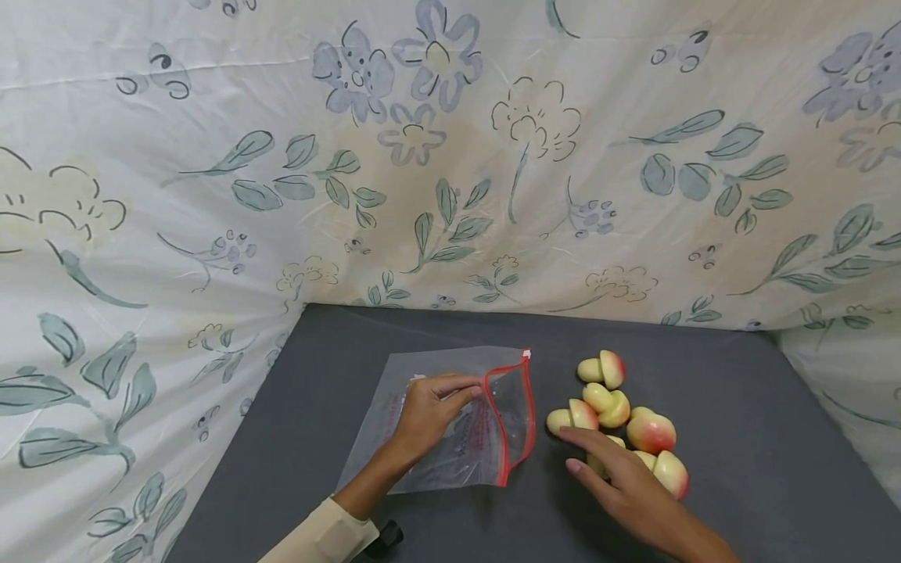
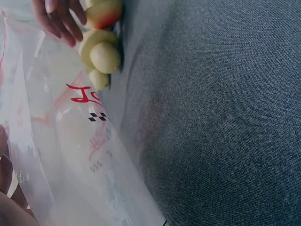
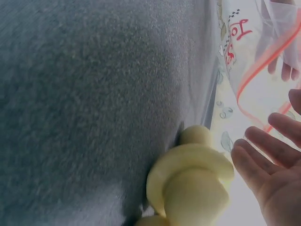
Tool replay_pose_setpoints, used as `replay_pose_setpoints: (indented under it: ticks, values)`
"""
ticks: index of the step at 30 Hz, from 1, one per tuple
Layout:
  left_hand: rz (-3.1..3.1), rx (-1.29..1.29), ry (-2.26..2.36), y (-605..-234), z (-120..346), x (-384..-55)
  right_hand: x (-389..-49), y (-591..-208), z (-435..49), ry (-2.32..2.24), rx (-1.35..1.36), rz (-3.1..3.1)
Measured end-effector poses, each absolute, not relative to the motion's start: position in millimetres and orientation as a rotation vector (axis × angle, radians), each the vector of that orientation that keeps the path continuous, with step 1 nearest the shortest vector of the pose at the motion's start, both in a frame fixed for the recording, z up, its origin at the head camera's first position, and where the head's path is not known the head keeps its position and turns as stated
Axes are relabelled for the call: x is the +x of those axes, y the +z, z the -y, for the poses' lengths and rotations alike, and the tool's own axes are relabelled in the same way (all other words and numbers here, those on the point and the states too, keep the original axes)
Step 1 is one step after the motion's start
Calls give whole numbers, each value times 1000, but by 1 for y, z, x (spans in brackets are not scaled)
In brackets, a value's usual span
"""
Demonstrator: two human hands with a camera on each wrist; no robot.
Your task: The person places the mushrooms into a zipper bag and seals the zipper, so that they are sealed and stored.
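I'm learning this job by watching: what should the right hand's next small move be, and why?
Probably pinch the nearest mushroom with the right hand. That hand seems to hold nothing and reaches right over to that mushroom, while the left hand pinches the bag, whose mouth is parted on the side facing it.

the left hand (image 1: 431, 410) is extended forward and rightward, its thumb and forefinger held together in a pinch; above the bare wrist, the left forearm is covered by a pale sleeve (image 1: 320, 536). the right hand (image 1: 619, 473) is angled forward and leftward, its fingers loosely straightened, its thumb held apart.
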State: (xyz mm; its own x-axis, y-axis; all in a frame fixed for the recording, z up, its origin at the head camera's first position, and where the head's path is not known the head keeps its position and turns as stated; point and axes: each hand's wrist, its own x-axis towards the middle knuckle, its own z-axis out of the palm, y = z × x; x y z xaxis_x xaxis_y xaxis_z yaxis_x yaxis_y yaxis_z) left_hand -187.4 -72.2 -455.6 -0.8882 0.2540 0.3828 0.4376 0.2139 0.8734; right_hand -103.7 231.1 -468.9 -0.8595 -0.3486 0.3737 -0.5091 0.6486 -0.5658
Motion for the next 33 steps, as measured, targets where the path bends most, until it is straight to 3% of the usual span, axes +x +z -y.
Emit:
replay_pose_setpoints:
  ticks: [13,23,33]
  values:
    - [2318,-673,-1753,-459,76,-186,-101,-468,-254,1088,699,2411]
    - [2302,-660,-1755,-461,78,-184,-88,-469,-280,1097,519,2439]
    - [2324,-619,-1743,-459,78,-183,-75,-472,-313,1090,160,2601]
